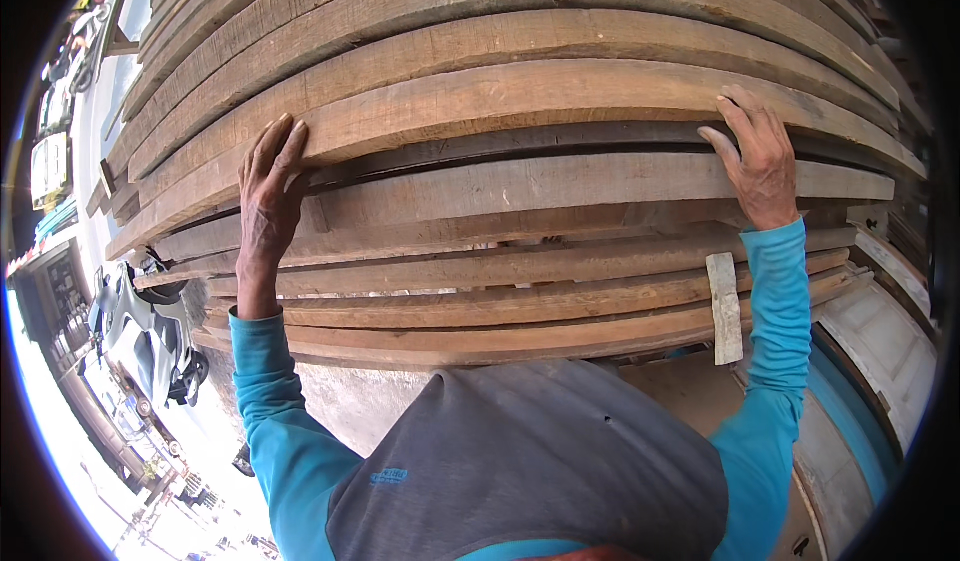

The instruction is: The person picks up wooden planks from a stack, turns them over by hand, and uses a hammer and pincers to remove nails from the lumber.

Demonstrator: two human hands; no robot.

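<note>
The brown timber plank (520, 99) lies among stacked planks. The left hand (268, 186) touches its left part, the right hand (757, 161) its right; fingers rest over it, but whether they clamp cannot be told. The wide spacing probably steadies it. A grey plank (540, 183) obstructs its near side; nearer the body lies a pale wooden block (724, 309).

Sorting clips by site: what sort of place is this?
Probably a roadside timber yard: long wooden beams lie in rows, white panels, perhaps old doors, show at the right, and a motorcycle stands at the left.
</note>
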